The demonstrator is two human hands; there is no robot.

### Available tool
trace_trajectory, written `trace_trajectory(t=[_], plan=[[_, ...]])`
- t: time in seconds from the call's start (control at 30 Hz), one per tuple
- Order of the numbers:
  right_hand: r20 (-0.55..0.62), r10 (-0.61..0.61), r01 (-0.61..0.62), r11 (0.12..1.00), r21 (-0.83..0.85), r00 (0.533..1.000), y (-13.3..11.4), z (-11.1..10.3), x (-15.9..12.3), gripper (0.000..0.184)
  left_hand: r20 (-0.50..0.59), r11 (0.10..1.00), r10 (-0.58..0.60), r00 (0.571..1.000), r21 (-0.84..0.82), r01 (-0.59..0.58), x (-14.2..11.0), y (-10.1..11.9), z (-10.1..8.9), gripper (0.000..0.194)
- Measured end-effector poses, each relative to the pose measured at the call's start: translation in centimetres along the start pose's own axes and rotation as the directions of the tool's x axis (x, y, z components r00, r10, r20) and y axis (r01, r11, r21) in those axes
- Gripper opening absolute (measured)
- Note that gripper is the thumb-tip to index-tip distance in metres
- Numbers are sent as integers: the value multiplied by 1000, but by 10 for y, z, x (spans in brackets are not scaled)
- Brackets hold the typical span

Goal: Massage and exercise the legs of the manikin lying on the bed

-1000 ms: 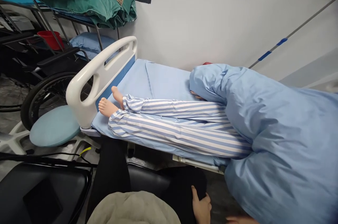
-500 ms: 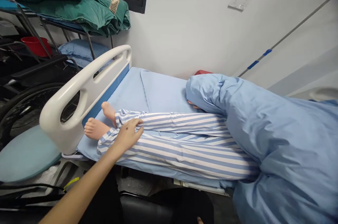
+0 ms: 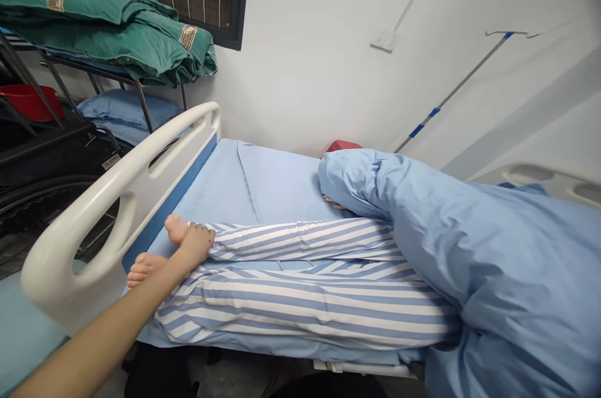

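My left hand (image 3: 198, 243) is closed over the far ankle of a figure lying on the bed, at the cuff of the striped trousers (image 3: 300, 304). Its fingers curl over the top and far side; the thumb is hidden. Just beyond the knuckles shows the far bare foot (image 3: 175, 228). The near bare foot (image 3: 144, 268) is partly covered by my forearm. Both legs lie stretched along the light blue sheet (image 3: 277, 182). A bunched blue quilt (image 3: 493, 266) covers the upper legs and body, and fingertips (image 3: 334, 202) peek from under its edge. My right hand is out of view.
A white footboard (image 3: 117, 176) rises at the bed's left end. Beyond it are a wheelchair (image 3: 47, 154), folded green quilts (image 3: 113, 29) and a red basin (image 3: 32, 102). An IV pole (image 3: 464, 79) leans across the wall behind the bed.
My left hand has moved left and away from me, from above the shins onto the far ankle, and its fingers have closed. The view has shifted; my right fingertip has left it.
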State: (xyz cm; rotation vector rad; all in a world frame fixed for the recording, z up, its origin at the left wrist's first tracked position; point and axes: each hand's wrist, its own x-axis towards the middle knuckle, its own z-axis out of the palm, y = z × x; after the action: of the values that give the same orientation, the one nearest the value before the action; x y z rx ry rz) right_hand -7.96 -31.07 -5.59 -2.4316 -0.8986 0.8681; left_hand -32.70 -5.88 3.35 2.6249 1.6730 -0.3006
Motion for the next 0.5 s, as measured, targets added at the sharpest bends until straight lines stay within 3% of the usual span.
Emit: trace_trajectory(t=[0.03,0.07,0.1,0.17,0.2,0.23,0.27,0.3,0.33,0.37,0.4,0.43,0.5], plan=[[73,-71,69,997,28,995,-54,26,-9,27,-8,1000,24,1000,3,-24,-2,-1,0,40],[286,-166,153,986,66,944,-113,54,-20,31,-15,999,50,999,6,-50,-4,-1,0,45],[491,-258,231,966,116,832,-172,81,-32,37,-25,997,74,997,7,-74,-7,0,1,52],[743,-415,332,904,270,525,-269,125,-53,40,-67,996,88,994,-24,-90,-10,7,2,64],[748,-512,368,851,375,422,-298,137,-60,39,-109,994,75,991,-66,-82,-11,11,1,67],[752,-534,394,833,389,387,-312,141,-64,40,-167,989,49,985,-126,-71,-10,17,0,66],[722,-511,425,845,324,465,-311,136,-64,42,-236,978,18,972,-198,-66,-9,22,-3,60],[664,-446,433,879,198,601,-296,124,-60,42,-306,959,-21,952,-276,-67,-6,28,-6,49],[529,-434,446,888,113,729,-271,106,-54,38,-361,933,-71,930,-354,-67,-1,33,-9,37],[387,-489,489,866,107,782,-241,84,-46,28,-391,900,-127,912,-432,-60,4,37,-11,32],[341,-498,495,863,102,797,-208,61,-36,21,-395,861,-188,899,-506,-43,10,41,-13,34],[319,-505,503,859,94,802,-177,38,-27,28,-378,820,-252,891,-572,-10,16,45,-12,38],[293,-568,564,819,109,769,-127,-2,-12,41,-330,759,-365,871,-647,72,27,50,-5,43]])
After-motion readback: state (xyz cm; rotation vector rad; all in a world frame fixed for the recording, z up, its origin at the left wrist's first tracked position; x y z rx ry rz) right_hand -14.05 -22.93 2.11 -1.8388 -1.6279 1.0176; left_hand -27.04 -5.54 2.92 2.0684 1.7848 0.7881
